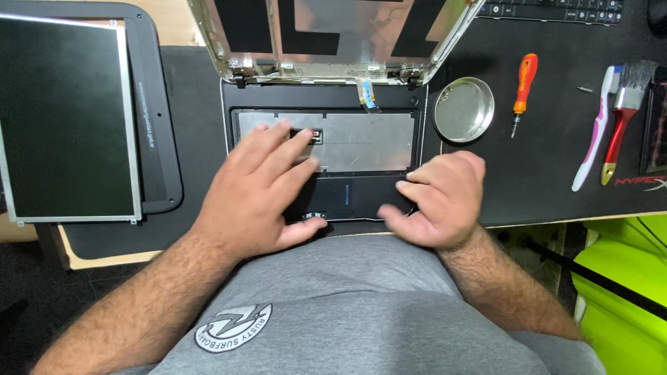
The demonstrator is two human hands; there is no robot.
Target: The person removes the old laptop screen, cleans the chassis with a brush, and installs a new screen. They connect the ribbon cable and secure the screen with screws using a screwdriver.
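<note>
A small black laptop base lies open on the black mat, its keyboard removed so a silver metal plate shows. My left hand rests flat on the plate and palm rest, fingers spread toward a small connector. My right hand curls over the front right corner of the palm rest, fingers bent against its edge. The bare lid shell stands open behind the base, with an orange ribbon cable hanging at the hinge.
A detached screen panel on its black bezel lies at left. Right of the laptop are a round metal dish, an orange screwdriver, a pink toothbrush, a red-handled paintbrush and a keyboard.
</note>
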